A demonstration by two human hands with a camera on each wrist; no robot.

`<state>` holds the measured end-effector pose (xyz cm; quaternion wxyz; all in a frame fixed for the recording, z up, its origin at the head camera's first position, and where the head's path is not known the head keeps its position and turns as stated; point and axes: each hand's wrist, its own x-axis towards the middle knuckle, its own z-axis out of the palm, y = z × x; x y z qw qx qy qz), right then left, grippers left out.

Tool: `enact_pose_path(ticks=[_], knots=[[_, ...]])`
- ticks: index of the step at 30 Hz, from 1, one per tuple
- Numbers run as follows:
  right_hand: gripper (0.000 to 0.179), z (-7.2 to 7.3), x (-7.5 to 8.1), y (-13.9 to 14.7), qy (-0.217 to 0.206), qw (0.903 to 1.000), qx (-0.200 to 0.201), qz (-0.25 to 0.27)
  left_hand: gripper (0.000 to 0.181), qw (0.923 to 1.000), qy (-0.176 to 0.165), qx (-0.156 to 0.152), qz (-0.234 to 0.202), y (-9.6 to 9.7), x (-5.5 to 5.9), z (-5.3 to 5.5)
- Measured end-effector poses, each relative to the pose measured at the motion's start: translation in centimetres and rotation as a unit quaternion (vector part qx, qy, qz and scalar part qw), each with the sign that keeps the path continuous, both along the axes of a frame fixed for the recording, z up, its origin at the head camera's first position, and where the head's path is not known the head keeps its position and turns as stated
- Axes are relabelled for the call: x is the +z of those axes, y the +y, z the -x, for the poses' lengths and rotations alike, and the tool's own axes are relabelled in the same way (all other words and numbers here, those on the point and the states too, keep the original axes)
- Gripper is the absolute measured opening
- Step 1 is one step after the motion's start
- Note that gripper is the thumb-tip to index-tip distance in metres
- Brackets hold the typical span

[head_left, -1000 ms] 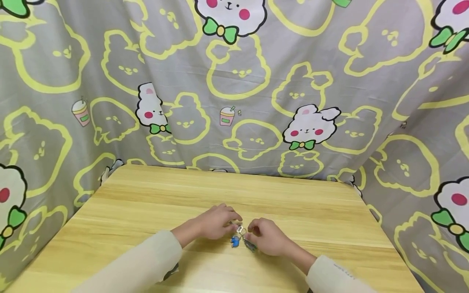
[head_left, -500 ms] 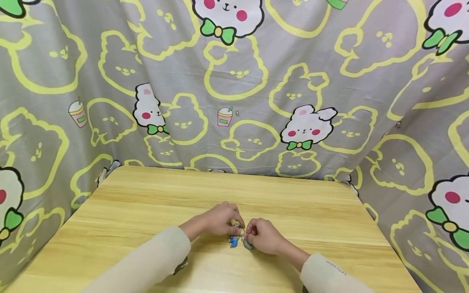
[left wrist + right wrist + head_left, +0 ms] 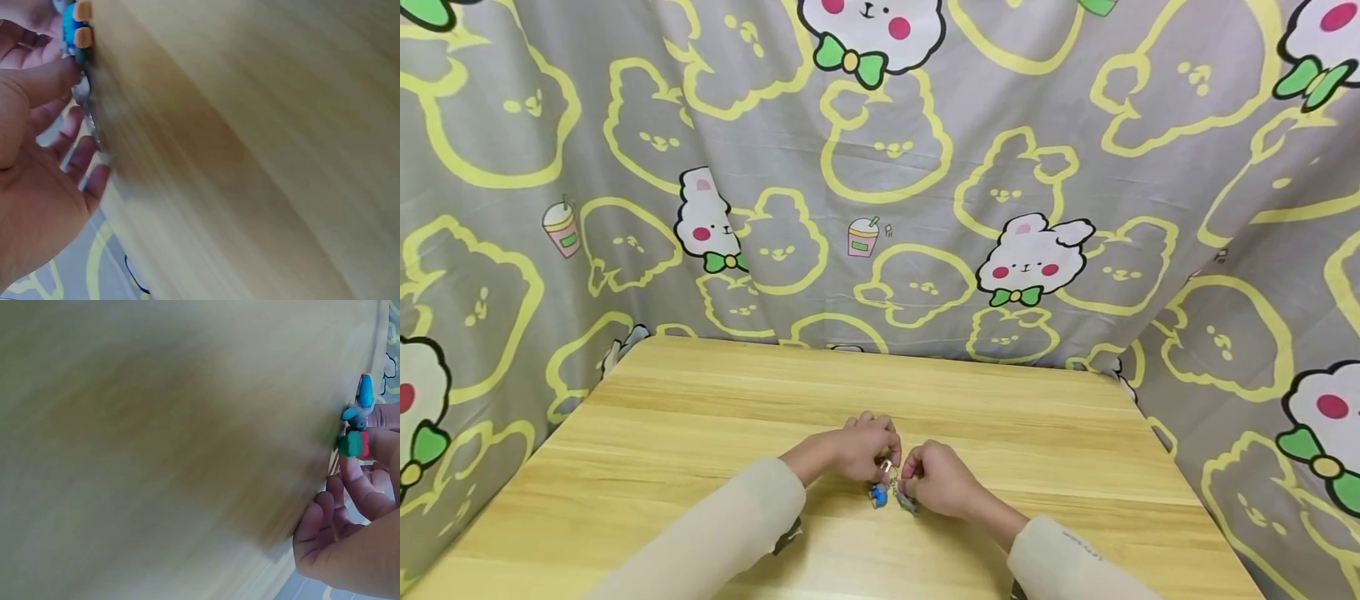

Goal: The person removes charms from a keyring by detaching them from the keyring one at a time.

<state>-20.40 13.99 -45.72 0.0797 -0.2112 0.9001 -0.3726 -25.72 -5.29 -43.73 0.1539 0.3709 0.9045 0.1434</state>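
Observation:
Both hands work close together on a keychain at the middle of the table. My left hand (image 3: 863, 448) pinches its metal fittings, whose silvery piece (image 3: 81, 87) shows between thumb and fingers in the left wrist view. Below them hangs a blue charm (image 3: 878, 495) with orange parts. Thumb and fingertips of my right hand (image 3: 942, 483) pinch the keychain beside its ring (image 3: 892, 473). A greyish charm (image 3: 907, 503) lies under the right fingers. In the right wrist view a green and red charm part (image 3: 353, 444) appears by the fingertips. Exactly what the right fingers hold is hidden.
The wooden table (image 3: 760, 383) stretches around the hands on all sides. A grey curtain (image 3: 917, 225) with yellow outlines and white bunny prints hangs behind the table and along both sides.
My left hand has shifted slightly right, nearer the right hand. The right fingertips have drawn together beside the ring. The blue charm has barely moved.

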Motion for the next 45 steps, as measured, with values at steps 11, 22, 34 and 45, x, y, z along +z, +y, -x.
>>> enact_pose_path(ticks=[11, 22, 34, 45], knots=[[0.017, 0.5, -0.3, -0.3, 0.014, 0.9995, 0.024, 0.013, 0.013, 0.9942, -0.06, 0.008, -0.089, -0.4, -0.6, 0.7], [0.012, 1.3, 0.9, 0.6, 0.054, 0.9985, 0.004, -0.002, 0.009, 0.9646, -0.098, 0.051, -0.239, -0.6, -1.0, 0.7], [0.012, 1.0, 4.7, 0.6, 0.201, 0.9774, -0.063, 0.012, 0.009, 0.9419, 0.0, 0.055, -0.331, -1.4, 2.4, 0.2], [0.009, 0.7, 7.9, -0.4, 0.385, 0.9179, -0.08, 0.054, 0.007, 0.8831, 0.092, 0.094, -0.45, -0.7, 5.2, -0.8]])
